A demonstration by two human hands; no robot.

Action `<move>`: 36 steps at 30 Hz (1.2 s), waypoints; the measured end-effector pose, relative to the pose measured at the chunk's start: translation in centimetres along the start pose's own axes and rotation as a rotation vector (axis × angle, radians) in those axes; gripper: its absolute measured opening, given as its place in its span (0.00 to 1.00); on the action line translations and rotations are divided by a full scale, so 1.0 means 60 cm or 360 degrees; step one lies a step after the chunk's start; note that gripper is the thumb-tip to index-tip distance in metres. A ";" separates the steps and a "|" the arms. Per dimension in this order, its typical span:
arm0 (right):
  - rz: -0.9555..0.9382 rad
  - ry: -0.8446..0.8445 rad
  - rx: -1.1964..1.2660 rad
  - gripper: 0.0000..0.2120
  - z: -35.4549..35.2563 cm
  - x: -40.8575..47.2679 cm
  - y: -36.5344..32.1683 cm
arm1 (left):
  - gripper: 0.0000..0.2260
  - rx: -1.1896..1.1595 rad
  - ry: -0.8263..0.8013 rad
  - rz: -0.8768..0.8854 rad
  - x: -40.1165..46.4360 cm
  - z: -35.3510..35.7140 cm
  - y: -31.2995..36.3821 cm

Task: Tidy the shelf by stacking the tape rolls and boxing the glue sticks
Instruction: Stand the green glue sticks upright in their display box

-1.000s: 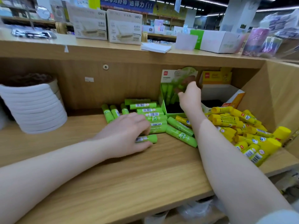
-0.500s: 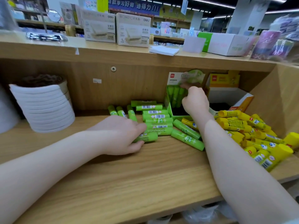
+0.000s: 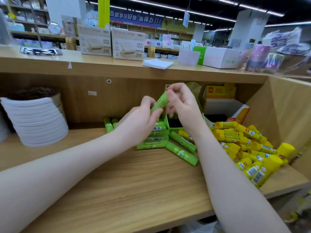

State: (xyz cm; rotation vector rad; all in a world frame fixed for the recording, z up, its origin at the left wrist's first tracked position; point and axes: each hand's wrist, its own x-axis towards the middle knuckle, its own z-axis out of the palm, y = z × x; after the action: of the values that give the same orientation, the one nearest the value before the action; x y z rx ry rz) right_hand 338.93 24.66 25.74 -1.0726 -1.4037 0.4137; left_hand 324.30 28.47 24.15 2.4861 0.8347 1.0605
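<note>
**Wood grain and shiny plastic**

The shelf (image 3: 127, 187) under my arms looks like pale wood laminate, smooth and faintly sheened. I've got a green glue stick (image 3: 159, 102), plastic and glossy. Yellow glue sticks (image 3: 249, 148) gleam too, printed labels on them. The open box (image 3: 225, 106) is matt white card. The white tape rolls (image 3: 37, 121) look matt and papery.

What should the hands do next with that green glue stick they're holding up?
Probably lower the green glue stick, pinched between left hand and right hand, into the open green box right below; more green sticks lie loose on the shelf.
</note>
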 end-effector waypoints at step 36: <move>0.0831 0.0430 -0.1723 0.06 -0.054 0.050 0.091 | 0.15 0.0509 -0.0588 0.0797 -0.017 0.032 -0.058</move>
State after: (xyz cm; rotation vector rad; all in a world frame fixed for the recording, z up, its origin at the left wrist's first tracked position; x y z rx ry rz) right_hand 344.36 28.60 23.74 -2.2965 -1.0529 -0.1888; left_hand 323.81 30.44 20.59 3.1294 0.2896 0.5863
